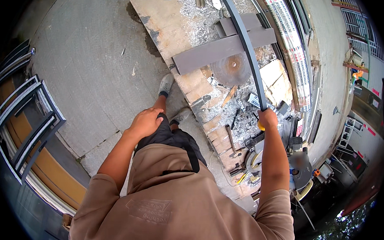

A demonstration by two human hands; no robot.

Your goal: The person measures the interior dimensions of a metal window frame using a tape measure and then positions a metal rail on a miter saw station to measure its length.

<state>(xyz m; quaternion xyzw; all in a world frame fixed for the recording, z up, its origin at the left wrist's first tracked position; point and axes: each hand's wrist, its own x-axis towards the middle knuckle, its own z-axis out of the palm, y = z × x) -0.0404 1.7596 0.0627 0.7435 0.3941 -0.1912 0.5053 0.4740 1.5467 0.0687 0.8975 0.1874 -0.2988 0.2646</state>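
A long dark grey metal profile (242,30) runs from the top of the view down to my right hand (267,118), which is closed around its near end. A bit of something round and yellow (261,125) shows at that hand's edge; my fingers hide most of it. Beneath the long profile, a wide flat grey-brown bar (210,55) lies crosswise on the workbench (166,18). Next to it sits a circular saw blade (231,69), flat among the shavings. My left hand (145,123) rests by my dark shorts, fingers extended and holding nothing.
Metal shavings and scraps cover the bench. A hammer (230,137) and power tools (256,160) lie at its near end. Wrapped profiles (288,43) line its right side. Dark window frames (29,123) lean at the left, beyond the concrete floor (86,60).
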